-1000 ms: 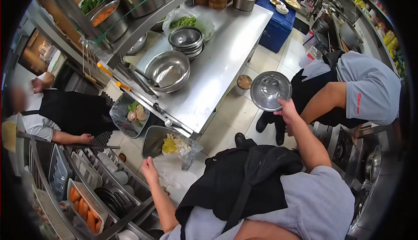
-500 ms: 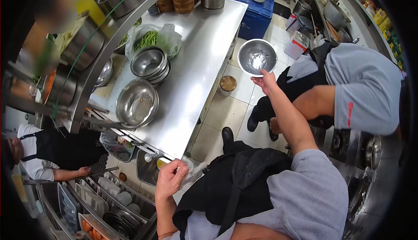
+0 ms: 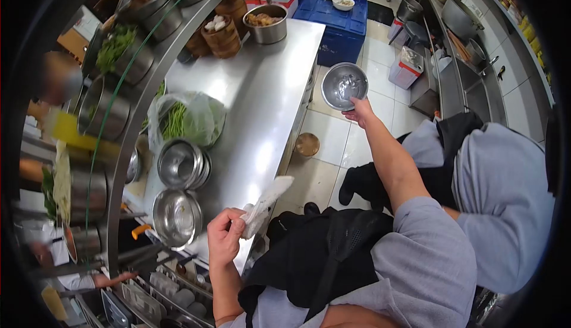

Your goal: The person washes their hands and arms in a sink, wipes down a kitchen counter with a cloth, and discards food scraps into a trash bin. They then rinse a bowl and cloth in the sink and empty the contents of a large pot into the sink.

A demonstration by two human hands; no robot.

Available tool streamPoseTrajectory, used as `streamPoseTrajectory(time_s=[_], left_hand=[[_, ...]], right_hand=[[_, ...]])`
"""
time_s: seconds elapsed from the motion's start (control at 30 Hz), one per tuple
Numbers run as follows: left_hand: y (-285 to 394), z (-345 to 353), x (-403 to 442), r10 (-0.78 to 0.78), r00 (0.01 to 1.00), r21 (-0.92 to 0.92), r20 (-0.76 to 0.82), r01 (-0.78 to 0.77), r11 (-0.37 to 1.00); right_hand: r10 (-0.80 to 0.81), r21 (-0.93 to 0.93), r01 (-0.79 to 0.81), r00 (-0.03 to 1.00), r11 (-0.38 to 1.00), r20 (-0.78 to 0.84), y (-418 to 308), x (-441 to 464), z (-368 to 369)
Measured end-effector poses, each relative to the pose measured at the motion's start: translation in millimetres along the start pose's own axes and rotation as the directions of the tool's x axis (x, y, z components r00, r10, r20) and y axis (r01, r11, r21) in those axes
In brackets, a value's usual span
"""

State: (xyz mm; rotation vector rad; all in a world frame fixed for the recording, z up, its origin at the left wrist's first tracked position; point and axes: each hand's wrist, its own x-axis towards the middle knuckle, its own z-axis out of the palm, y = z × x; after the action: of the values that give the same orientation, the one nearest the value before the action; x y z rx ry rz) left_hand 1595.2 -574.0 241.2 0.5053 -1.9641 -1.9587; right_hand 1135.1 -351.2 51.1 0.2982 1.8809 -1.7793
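Observation:
In the head view my right hand [image 3: 358, 112] grips the near rim of a round stainless steel bowl [image 3: 340, 84], held out over the tiled floor. The bowl's shiny inside faces me, and a small light patch shows in it. My left hand [image 3: 224, 237] is closed around a crumpled white cloth [image 3: 266, 202], which sticks out past the fingers beside the table edge. Nearest to that hand on the steel table [image 3: 247, 96] are a wide metal bowl [image 3: 177, 218] and a stack of smaller metal bowls [image 3: 180, 162].
A plastic bag of green vegetables [image 3: 185, 119], bamboo steamers [image 3: 221, 36] and a metal pot [image 3: 266, 24] stand on the table. Beyond is a blue chest [image 3: 333, 15] with dishes. A round stool [image 3: 307, 144] stands on the floor. A co-worker [image 3: 499, 197] bends close on my right.
The view has shifted. My left hand has brought the white cloth up and forward, so more of it shows. My right hand still holds the bowl. The co-worker appears lower and nearer.

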Motion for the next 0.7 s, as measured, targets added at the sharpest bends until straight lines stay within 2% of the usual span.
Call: streamPoseTrajectory(time_s=[0.17,0.23,0.33,0.4,0.47,0.57,0.6,0.67,0.7], left_hand=[[-27,6,84,-0.04,0.993,-0.074,0.11,0.049,0.996],[-36,11,126,-0.046,0.989,-0.103,0.14,0.061,0.993],[-44,23,189,-0.05,0.979,-0.137,0.199,0.078,0.987],[-47,31,234,-0.04,0.96,-0.155,0.278,0.085,0.984],[-51,38,282,-0.024,0.938,-0.159,0.347,0.084,0.984],[-38,68,350,-0.048,0.871,-0.06,0.489,0.089,0.994],[-31,82,371,-0.042,0.856,-0.064,0.515,0.087,0.994],[-32,102,402,-0.047,0.824,-0.055,0.564,0.094,0.994],[-31,117,418,-0.036,0.819,-0.06,0.572,0.085,0.995]], right_hand=[[0.007,0.089,-0.001,0.998,0.996,-0.069,-37,50,-41],[0.014,0.107,0.003,0.987,0.994,-0.157,-44,62,-65],[0.077,0.169,-0.038,0.97,0.985,-0.233,-26,85,-127],[0.134,0.187,-0.077,0.938,0.979,-0.319,-10,92,-173],[0.177,0.183,-0.106,0.884,0.977,-0.433,-26,73,-192],[0.214,0.153,-0.157,0.835,0.976,-0.507,-42,69,-245],[0.183,0.182,-0.101,0.834,0.978,-0.521,-46,68,-258],[0.148,0.201,-0.026,0.769,0.979,-0.622,-51,67,-269],[0.156,0.224,-0.017,0.771,0.974,-0.617,-52,71,-285]])
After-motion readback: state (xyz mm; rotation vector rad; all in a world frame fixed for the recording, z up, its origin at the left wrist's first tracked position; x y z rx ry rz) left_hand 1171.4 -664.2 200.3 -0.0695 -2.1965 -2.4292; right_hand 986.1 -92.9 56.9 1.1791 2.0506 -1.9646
